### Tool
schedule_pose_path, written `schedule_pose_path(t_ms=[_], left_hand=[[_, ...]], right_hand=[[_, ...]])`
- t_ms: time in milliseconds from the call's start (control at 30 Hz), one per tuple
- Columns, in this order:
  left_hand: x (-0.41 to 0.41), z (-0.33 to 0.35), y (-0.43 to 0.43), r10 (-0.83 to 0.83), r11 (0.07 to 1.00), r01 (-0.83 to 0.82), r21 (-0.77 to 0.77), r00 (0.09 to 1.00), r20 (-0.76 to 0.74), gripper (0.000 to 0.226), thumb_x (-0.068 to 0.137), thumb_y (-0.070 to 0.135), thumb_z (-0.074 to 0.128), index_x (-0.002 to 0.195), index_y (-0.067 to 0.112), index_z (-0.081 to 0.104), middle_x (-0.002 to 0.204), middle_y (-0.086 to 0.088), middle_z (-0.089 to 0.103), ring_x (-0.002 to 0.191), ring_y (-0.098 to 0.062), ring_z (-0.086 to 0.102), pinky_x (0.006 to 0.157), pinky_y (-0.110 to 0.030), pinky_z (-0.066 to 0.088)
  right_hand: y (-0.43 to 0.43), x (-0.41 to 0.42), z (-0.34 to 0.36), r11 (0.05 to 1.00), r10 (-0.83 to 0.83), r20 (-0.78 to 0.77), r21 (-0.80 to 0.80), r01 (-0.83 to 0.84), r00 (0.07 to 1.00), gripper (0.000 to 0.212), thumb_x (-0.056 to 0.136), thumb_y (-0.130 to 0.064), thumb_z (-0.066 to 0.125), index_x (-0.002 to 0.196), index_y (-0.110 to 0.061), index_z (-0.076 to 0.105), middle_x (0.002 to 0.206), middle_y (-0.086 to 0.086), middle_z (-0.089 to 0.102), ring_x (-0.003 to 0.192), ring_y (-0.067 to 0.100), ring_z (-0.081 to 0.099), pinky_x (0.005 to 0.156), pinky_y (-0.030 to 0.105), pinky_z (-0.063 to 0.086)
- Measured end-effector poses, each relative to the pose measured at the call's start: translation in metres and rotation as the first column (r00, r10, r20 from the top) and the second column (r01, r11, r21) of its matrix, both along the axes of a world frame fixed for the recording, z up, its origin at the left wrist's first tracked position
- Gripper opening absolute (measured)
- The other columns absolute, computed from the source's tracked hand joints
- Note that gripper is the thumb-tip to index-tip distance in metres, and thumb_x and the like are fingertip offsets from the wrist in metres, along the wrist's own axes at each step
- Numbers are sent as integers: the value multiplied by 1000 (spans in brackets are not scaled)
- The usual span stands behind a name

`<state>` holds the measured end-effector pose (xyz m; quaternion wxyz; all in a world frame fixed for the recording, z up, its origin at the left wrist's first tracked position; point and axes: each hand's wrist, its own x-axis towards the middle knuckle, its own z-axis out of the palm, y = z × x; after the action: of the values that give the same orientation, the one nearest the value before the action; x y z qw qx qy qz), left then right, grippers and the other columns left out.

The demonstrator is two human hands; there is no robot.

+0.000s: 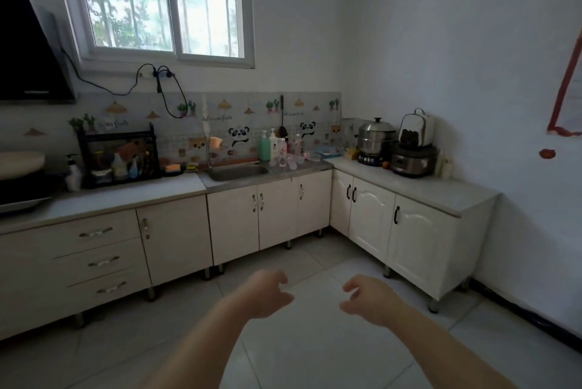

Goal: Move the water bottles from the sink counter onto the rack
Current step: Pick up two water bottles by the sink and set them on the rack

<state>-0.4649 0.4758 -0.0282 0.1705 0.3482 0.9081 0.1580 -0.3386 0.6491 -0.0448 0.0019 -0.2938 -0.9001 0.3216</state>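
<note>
Hands reach forward low in the frame, over the tiled floor [315, 341]. The left hand [267, 295] and the right hand [370, 299] hang near each other, both empty, fingers loosely curled and spread apart, holding nothing.

The water bottles [285, 151] stand in a small cluster at mid-frame, on the sink counter [311, 165] just right of the steel sink [237, 172]. They are small and blurred, so I cannot tell how many there are. Beside them to the left stand a green pump bottle [265, 147] and a white pump bottle [273, 144], and a few clear cups [291, 163] sit in front. A tap [208, 152] rises at the sink's left edge.

The black rack [118, 157] sits on the counter left of the sink, in the middle left of the frame, already crowded with spray bottles and other things on its lower level. A sponge [173, 167] lies between the rack and the sink.

On the right counter stand a steel pot [376, 136] on a cooker, a rice cooker [412, 160] and a white bag [415, 129]. A window [163, 1] fills the upper left, with a black range hood [28, 51] at the far left edge. White cabinets [261, 215] run below the counters, well ahead of the hands.
</note>
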Motion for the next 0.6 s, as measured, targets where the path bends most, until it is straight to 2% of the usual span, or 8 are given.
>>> schedule_pose_path(t_ms=[100,200,267,400,600], left_hand=[[-31,1,37,-21,999,22,-26,999,28,48,90,36,55,132,16,45,132,-9,51,118,-24,51,100,-32,44],[-73,-4,70,-6,999,7,-38,1000,18,47,90,36,54,131,16,45,131,-10,52,116,-24,53,97,-32,45],[-104,-10,94,4,1000,-3,-28,999,35,48,89,37,55,132,17,45,131,-9,52,115,-23,53,97,-31,45],[-169,-21,141,-8,999,10,-49,999,39,50,89,38,54,133,17,43,133,-8,50,117,-22,51,98,-31,43],[-292,-19,212,0,999,3,-35,998,62,49,90,34,53,134,15,42,134,-8,49,119,-24,50,99,-30,41]], right_hand=[[37,-38,1,1000,29,15,-9,-29,999,48,85,-33,64,127,-16,50,126,6,55,93,13,52,70,19,43],[70,-76,-6,999,27,19,-31,-27,999,49,84,-34,64,128,-16,51,126,6,55,91,13,53,60,13,41],[94,-105,-10,999,29,18,-39,-28,999,49,84,-33,64,128,-16,51,126,6,56,91,14,54,59,14,40],[138,-170,-16,999,25,37,-41,-24,999,49,84,-31,64,129,-15,51,127,8,55,94,15,53,75,23,45],[209,-289,-9,999,32,81,-9,-31,996,49,85,-30,62,131,-14,49,131,7,54,109,18,57,85,24,45]])
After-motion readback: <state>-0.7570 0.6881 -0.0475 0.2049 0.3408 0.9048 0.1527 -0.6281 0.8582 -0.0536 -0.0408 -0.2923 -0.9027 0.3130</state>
